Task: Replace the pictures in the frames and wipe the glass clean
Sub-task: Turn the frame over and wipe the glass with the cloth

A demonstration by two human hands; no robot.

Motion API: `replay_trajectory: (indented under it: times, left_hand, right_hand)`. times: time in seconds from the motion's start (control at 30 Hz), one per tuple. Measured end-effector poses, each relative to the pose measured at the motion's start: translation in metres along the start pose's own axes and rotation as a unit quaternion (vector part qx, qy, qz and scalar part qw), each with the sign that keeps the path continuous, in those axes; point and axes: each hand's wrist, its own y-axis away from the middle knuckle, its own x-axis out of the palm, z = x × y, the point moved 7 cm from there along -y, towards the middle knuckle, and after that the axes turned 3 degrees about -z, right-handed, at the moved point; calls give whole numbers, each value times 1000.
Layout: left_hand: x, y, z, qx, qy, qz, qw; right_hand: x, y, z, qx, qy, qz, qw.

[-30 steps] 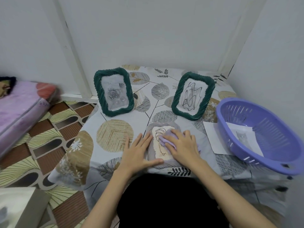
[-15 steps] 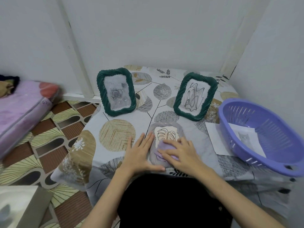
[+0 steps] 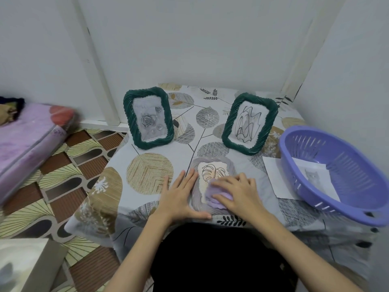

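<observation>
A grey frame (image 3: 212, 163) with a leaf drawing is being steadied by the flat left hand (image 3: 179, 197); a lilac cloth (image 3: 214, 194) is being pressed on its glass by the right hand (image 3: 237, 194), fingers curled over it.

Back left: rose frame (image 3: 148, 120), upright on surface (image 3: 147, 171)
Back right: scribble frame (image 3: 249, 123), upright
Front centre: leaf frame (image 3: 212, 165), flat
Right: basket (image 3: 345, 186), holding cat picture (image 3: 315, 175)
</observation>
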Motion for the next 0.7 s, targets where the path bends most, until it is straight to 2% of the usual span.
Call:
replay_trajectory:
  times: [0.1,0.3,0.47,0.53,0.63,0.7]
  left_hand:
    - [0,-1,0,1,3,4,1000]
    - [-1,0,-1,-3,-2,11,1000]
    - [-2,0,-1,-4,3,8,1000]
    - [-2,0,-1,-5,-2,5,1000]
    - [-2,-1,-1,-8,-1,6,1000]
    - [-2,-1,-1,-10,10,8,1000]
  right_hand:
    - [7,-16,2,60,-29,10,998]
    - [10,2,7,-17,-56,-18,998]
    - [9,-19,-3,88,-51,-6,995]
    - [13,-20,12,67,-66,2,996]
    - [6,-4,13,-16,-75,-31,997]
    - [0,-7,-2,3,-63,-9,998]
